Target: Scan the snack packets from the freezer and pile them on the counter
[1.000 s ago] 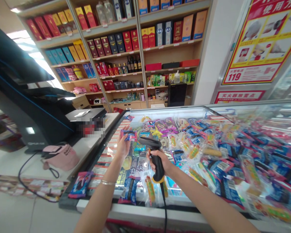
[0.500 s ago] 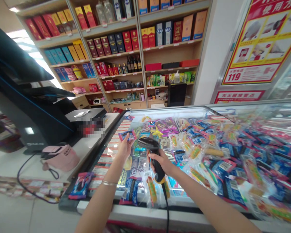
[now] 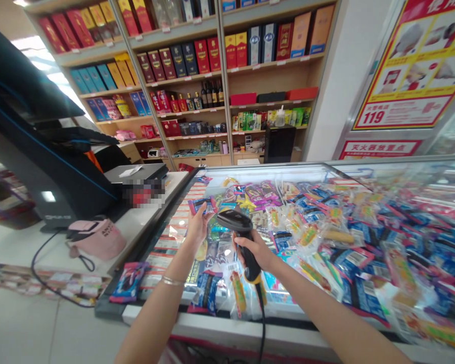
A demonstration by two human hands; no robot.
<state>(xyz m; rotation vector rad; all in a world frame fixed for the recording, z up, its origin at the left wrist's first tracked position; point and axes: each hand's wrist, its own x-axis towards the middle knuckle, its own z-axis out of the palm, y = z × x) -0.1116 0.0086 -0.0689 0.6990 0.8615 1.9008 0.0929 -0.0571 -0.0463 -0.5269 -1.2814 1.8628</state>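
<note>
In the head view, little has changed over the last second: the framing shifts slightly, while the left hand [image 3: 197, 231] keeps its fingers pinched on a blue-and-pink packet [image 3: 194, 206], above the glass-topped case [image 3: 212, 326]. The right hand's [image 3: 257, 248] fingers stay wrapped around the barcode scanner [image 3: 235, 220], its head just beside the packet. The scanning seems to stand at the same stage; whether it has registered, I cannot tell.

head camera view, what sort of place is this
Probably a small shop: the right hand holds a barcode scanner, wrapped snacks lie across a glass-topped case, and boxed goods line the shelves behind.
</note>
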